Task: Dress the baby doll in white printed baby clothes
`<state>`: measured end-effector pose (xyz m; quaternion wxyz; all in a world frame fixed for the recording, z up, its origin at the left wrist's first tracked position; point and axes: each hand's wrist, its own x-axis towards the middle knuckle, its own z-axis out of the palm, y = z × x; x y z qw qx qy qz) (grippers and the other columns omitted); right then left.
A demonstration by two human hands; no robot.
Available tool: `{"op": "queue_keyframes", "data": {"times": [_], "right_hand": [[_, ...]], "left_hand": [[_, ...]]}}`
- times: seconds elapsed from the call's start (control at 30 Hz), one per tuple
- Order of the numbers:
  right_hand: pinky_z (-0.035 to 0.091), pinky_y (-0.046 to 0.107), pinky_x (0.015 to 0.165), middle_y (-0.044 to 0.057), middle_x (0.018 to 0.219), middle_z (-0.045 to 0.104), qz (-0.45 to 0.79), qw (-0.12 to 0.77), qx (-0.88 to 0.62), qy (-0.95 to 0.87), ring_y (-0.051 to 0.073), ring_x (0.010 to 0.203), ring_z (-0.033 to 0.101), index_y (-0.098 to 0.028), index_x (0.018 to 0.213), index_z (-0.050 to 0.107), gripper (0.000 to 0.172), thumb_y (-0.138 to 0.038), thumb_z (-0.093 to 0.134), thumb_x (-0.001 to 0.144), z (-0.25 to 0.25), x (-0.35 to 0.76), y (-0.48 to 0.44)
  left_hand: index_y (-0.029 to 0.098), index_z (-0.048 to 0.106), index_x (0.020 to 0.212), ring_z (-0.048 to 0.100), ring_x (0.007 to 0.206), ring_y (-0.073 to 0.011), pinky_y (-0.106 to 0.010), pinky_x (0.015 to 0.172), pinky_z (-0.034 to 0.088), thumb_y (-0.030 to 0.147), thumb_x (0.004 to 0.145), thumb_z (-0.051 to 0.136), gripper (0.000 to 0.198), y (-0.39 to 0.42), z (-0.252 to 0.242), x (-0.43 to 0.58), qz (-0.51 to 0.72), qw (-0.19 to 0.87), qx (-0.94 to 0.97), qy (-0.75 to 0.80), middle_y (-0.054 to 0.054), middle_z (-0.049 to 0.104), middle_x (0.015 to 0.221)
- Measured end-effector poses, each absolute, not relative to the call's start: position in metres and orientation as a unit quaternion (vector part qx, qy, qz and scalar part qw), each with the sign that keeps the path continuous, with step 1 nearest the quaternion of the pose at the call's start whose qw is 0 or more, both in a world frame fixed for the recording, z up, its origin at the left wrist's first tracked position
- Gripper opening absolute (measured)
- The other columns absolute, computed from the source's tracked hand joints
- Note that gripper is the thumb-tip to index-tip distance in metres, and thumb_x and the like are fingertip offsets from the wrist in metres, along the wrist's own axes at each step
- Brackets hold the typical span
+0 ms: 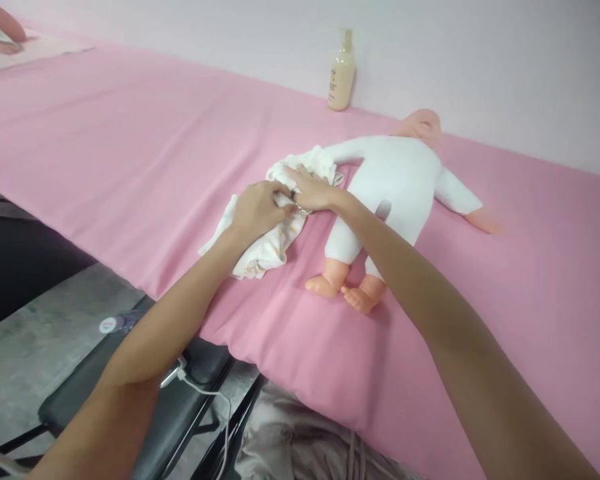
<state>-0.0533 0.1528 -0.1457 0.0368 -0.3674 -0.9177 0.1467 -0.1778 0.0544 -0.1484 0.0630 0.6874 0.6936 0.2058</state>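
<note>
Cream plastic pump bottle (341,75), contents unseen, stands upper centre; mid-frame, left hand (257,210) pinches crumpled white printed cloth (273,247), right hand (313,193) pressed flat and open upon it.

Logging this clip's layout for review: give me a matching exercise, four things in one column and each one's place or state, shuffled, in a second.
Things:
1. doll
2. pump bottle
3. white cloth
4. pink sheet

Places or states:
A. spread over the whole surface
B. upright near the wall
C. bunched under the left hand and right hand
D. lying flat, arms out

Pairs: 1-D, 2-B, 3-C, 4-A.
</note>
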Motion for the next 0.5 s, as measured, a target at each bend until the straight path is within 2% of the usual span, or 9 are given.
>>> {"op": "queue_keyframes", "data": {"times": [0.07, 0.13, 0.23, 0.3, 0.4, 0.5], "right_hand": [[0.015, 0.064, 0.111, 0.015, 0.157, 0.005, 0.16, 0.006, -0.415, -0.896, 0.039, 0.142, 0.015, -0.021, 0.153, 0.011, 0.072, -0.023, 0.047, 0.091, -0.141, -0.05, 0.137], [0.007, 0.068, 0.108, 0.016, 0.157, 0.008, 0.144, 0.019, -0.429, -0.892, 0.04, 0.142, 0.012, -0.016, 0.152, 0.015, 0.064, -0.023, 0.042, 0.094, -0.134, -0.046, 0.117], [0.01, 0.068, 0.107, 0.021, 0.147, 0.033, 0.109, 0.031, -0.395, -0.912, 0.039, 0.136, 0.029, -0.004, 0.138, 0.039, 0.046, -0.017, 0.041, 0.094, -0.122, -0.033, 0.084], [0.016, 0.065, 0.108, 0.019, 0.134, 0.05, 0.1, 0.03, -0.361, -0.927, 0.033, 0.126, 0.044, -0.005, 0.123, 0.053, 0.034, -0.012, 0.04, 0.093, -0.115, -0.017, 0.059], [0.016, 0.063, 0.109, 0.016, 0.124, 0.056, 0.066, 0.057, -0.318, -0.944, 0.03, 0.119, 0.049, -0.009, 0.116, 0.058, 0.028, -0.017, 0.048, 0.091, -0.11, 0.016, 0.02], [0.011, 0.066, 0.11, 0.014, 0.117, 0.059, 0.024, 0.084, -0.296, -0.951, 0.028, 0.114, 0.053, -0.011, 0.112, 0.06, 0.026, -0.015, 0.045, 0.092, -0.108, 0.059, -0.025]], "left_hand": [[0.02, 0.062, 0.099, 0.059, 0.09, -0.0228, -0.036, 0.082, 0.047, 0.043, 0.073, 0.065, 0.035, 0.057, -0.151, -0.182, 0.241, 0.06, 0.662, 0.707, -0.006, 0.065, 0.101], [0.018, 0.058, 0.102, 0.057, 0.097, -0.0239, -0.037, 0.085, 0.047, 0.042, 0.069, 0.068, 0.042, 0.058, -0.153, -0.184, 0.268, 0.045, 0.655, 0.705, -0.008, 0.061, 0.106], [0.019, 0.054, 0.108, 0.053, 0.108, -0.0228, -0.036, 0.094, 0.045, 0.037, 0.072, 0.065, 0.041, 0.055, -0.154, -0.185, 0.316, 0.013, 0.68, 0.662, -0.009, 0.057, 0.115], [0.019, 0.055, 0.106, 0.053, 0.109, -0.0203, -0.034, 0.098, 0.042, 0.033, 0.079, 0.058, 0.03, 0.05, -0.154, -0.183, 0.357, -0.022, 0.685, 0.635, -0.008, 0.057, 0.115], [0.019, 0.058, 0.099, 0.054, 0.106, -0.0194, -0.033, 0.1, 0.041, 0.03, 0.086, 0.046, 0.021, 0.033, -0.153, -0.181, 0.37, -0.058, 0.657, 0.655, -0.008, 0.061, 0.109], [0.02, 0.059, 0.108, 0.054, 0.112, -0.0218, -0.036, 0.103, 0.039, 0.035, 0.089, 0.041, 0.031, 0.006, -0.154, -0.18, 0.304, -0.042, 0.673, 0.673, -0.009, 0.061, 0.116]]}}
